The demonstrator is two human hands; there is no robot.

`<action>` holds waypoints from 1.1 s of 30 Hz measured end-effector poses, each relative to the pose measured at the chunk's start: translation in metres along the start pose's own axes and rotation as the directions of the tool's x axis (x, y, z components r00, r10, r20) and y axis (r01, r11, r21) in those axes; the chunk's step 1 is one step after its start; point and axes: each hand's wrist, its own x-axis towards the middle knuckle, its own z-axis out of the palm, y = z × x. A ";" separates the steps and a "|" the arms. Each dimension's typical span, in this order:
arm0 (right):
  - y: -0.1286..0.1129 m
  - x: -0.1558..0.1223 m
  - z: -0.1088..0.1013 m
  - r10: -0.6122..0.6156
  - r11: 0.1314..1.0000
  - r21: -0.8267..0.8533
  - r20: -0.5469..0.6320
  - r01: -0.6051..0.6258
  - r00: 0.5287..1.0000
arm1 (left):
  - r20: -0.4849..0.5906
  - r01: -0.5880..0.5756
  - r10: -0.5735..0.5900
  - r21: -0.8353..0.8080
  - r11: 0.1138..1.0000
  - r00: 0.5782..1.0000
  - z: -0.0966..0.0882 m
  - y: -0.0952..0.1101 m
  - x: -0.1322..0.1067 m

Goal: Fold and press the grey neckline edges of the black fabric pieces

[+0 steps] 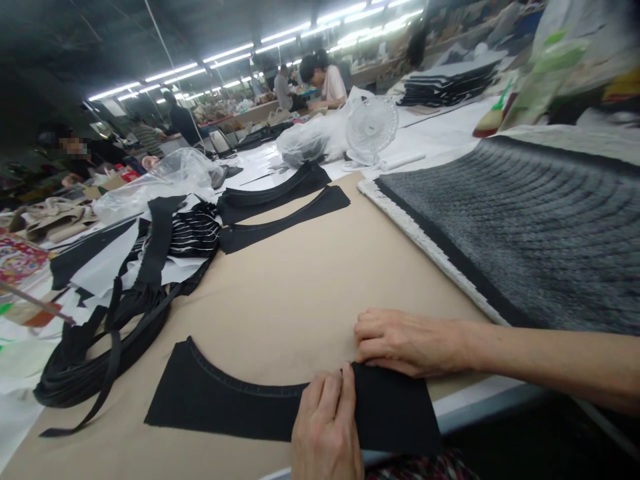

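A curved black fabric piece [235, 410] lies flat near the front edge of the tan-covered table, with a narrow folded strip along its inner curve. My left hand [327, 423] presses on it right of the middle, its fingers drawn together at the curved edge. Beside it, my right hand [395, 341] has its fingers curled closed at the same edge, near the piece's right end. The right thumb and what lies under the fingertips are hidden. Farther back, two similar curved black pieces [280, 220] lie one behind the other.
To the left are a coil of black strips [107, 360] and striped fabric scraps [195, 233]. A stack of dark grey fabric [520, 233] fills the right side. A small clear fan [371, 127] and plastic bags [320, 137] stand behind. Other people work in the background.
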 end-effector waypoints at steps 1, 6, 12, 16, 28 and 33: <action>0.001 -0.001 0.000 -0.009 1.000 -0.018 -0.004 0.009 1.000 | -0.017 -0.012 0.013 0.027 1.000 1.000 0.001 0.000 -0.002; 0.006 -0.006 -0.001 -0.040 0.993 -0.115 0.013 0.041 0.999 | -0.020 -0.033 0.034 0.057 0.998 0.999 0.001 -0.001 0.000; 0.009 -0.013 -0.004 -0.079 0.978 -0.194 0.026 0.083 0.997 | 0.008 -0.046 0.046 0.099 0.994 0.999 0.003 -0.003 0.004; 0.013 -0.020 -0.002 -0.098 0.970 -0.223 0.011 0.098 0.995 | 0.012 -0.100 0.100 0.161 0.982 0.995 0.003 -0.006 0.008; 0.013 -0.030 -0.006 -0.122 0.946 -0.304 -0.006 0.114 0.993 | 0.010 -0.238 0.242 0.231 0.944 0.970 0.012 -0.006 0.016; 0.015 -0.037 -0.006 -0.127 0.918 -0.381 -0.028 0.107 0.991 | 0.049 -0.211 0.205 0.273 0.939 0.977 0.011 -0.002 0.020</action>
